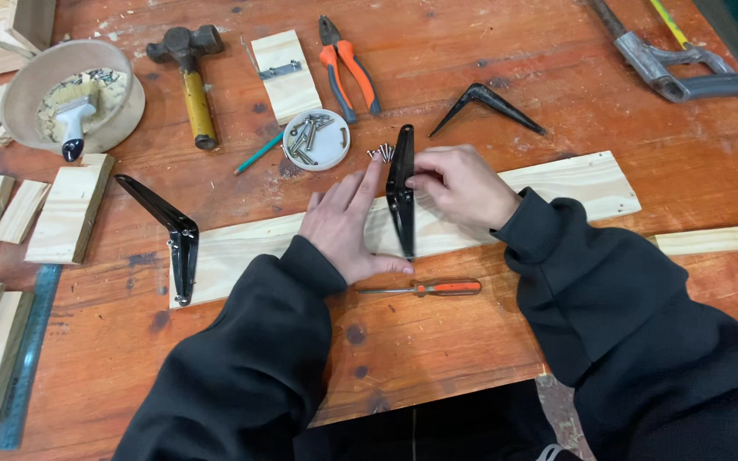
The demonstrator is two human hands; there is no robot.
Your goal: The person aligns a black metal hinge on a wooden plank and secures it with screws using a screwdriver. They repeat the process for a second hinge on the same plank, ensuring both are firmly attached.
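**Both hands on a black bracket at the pine board**

Reddish, stained workbench wood (437,341) fills the view from above. Right-hand (463,183) fingertips pinch the upper part of a black metal shelf bracket (401,192) from its right side. Left hand (348,224) lies flat, fingers spread and extended, on the long pine board (557,183), its fingertips against the bracket's left edge. That bracket stands across the board near its middle. A small cluster of screws (382,153) lies just above the left fingertips. An orange-handled screwdriver (424,288) rests on the bench just below the board. A second black bracket (172,235) sits at the board's left end, a third (484,102) farther back. Beyond are a round lid of screws (316,139), pliers (348,72) and a hammer (191,81).
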